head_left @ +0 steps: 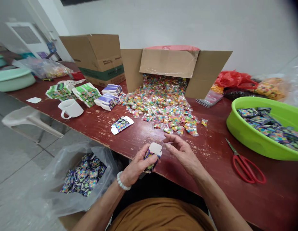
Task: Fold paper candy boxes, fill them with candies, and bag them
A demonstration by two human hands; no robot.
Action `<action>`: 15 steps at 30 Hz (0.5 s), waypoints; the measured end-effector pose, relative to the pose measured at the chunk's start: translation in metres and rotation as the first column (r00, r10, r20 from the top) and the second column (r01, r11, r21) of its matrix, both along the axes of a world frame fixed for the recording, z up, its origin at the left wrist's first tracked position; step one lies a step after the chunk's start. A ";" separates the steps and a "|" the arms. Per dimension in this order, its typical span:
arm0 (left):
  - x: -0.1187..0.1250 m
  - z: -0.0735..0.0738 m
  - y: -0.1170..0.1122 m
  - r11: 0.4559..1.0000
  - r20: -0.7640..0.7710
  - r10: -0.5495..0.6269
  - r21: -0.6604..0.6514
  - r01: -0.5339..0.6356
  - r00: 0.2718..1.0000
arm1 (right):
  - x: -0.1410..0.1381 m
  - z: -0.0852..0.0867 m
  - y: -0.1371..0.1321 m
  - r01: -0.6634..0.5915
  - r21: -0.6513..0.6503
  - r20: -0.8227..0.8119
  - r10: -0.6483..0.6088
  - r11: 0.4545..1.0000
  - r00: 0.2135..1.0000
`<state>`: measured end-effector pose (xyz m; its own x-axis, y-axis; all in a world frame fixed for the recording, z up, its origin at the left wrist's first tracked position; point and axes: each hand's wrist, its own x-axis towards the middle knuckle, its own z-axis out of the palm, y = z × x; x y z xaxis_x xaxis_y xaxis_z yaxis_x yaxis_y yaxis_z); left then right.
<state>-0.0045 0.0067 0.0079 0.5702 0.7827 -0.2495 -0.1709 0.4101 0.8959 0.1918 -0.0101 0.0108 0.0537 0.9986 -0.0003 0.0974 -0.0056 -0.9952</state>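
Note:
My left hand (138, 163), with a beaded bracelet (122, 181) at the wrist, grips a small printed candy box (152, 158) over the table's front edge. The box's white top flap (155, 148) stands raised. Just right of it, my right hand (181, 150) is held with fingers apart and nothing visible in them. Beyond the hands lies a heap of small clear candy packets (160, 109), spilling from a cardboard carton (169, 62) tipped on its side. A flattened printed box (122, 124) with white flaps rests on the table to the left.
Red-handled scissors (247, 166) and a green basin (261, 146) of filled boxes stand right. Left are a white mug (71, 109), stacks of flat boxes (86, 94) and a closed-sided carton (100, 61). A plastic-lined bin (52, 192) of boxes sits below the table (211, 134).

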 end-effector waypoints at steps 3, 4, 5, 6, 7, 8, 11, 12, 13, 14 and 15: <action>0.004 0.000 -0.003 0.992 0.033 0.105 -0.069 -0.103 0.994 | -0.010 0.001 -0.002 -0.091 -0.062 -0.188 0.078 0.994 0.979; 0.005 0.000 -0.004 0.989 0.036 0.124 -0.085 -0.120 0.992 | -0.014 0.001 -0.003 -0.122 -0.073 -0.240 0.101 0.990 0.965; 0.007 0.000 -0.005 0.987 0.035 0.132 -0.091 -0.129 0.991 | -0.018 0.000 -0.004 -0.155 -0.084 -0.286 0.125 0.984 0.950; 0.009 0.000 -0.006 0.987 0.035 0.136 -0.090 -0.132 0.990 | -0.022 0.000 -0.005 -0.186 -0.096 -0.333 0.144 0.978 0.932; 0.011 0.001 -0.007 0.987 0.037 0.141 -0.081 -0.137 0.989 | -0.026 -0.001 -0.006 -0.218 -0.113 -0.379 0.161 0.969 0.911; 0.013 0.001 -0.008 0.987 0.041 0.147 -0.068 -0.144 0.988 | -0.030 -0.003 -0.007 -0.246 -0.129 -0.419 0.172 0.961 0.891; 0.016 0.004 -0.009 0.985 0.070 0.171 -0.029 -0.169 0.983 | -0.039 -0.007 -0.006 -0.167 -0.084 -0.406 0.120 0.982 0.906; 0.016 0.005 -0.008 0.984 0.084 0.175 -0.048 -0.171 0.981 | -0.040 -0.008 -0.006 -0.082 -0.011 -0.329 0.074 0.997 0.942; 0.016 0.005 -0.007 0.982 0.096 0.171 -0.098 -0.162 0.981 | -0.040 -0.009 -0.006 -0.004 0.093 -0.215 0.024 0.996 0.976; 0.015 0.005 -0.006 0.976 0.110 0.158 -0.170 -0.138 0.981 | -0.039 -0.009 -0.006 0.038 0.211 -0.082 -0.021 0.977 0.996; 0.014 0.006 -0.005 0.964 0.127 0.143 -0.244 -0.109 0.982 | -0.037 -0.009 -0.006 0.026 0.312 0.054 -0.045 0.950 0.998</action>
<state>0.0091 0.0019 0.0136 0.5136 0.7795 -0.3587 -0.3533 0.5731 0.7394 0.1546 -0.0156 0.0018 0.0799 0.9460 0.3141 0.1618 0.2986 -0.9406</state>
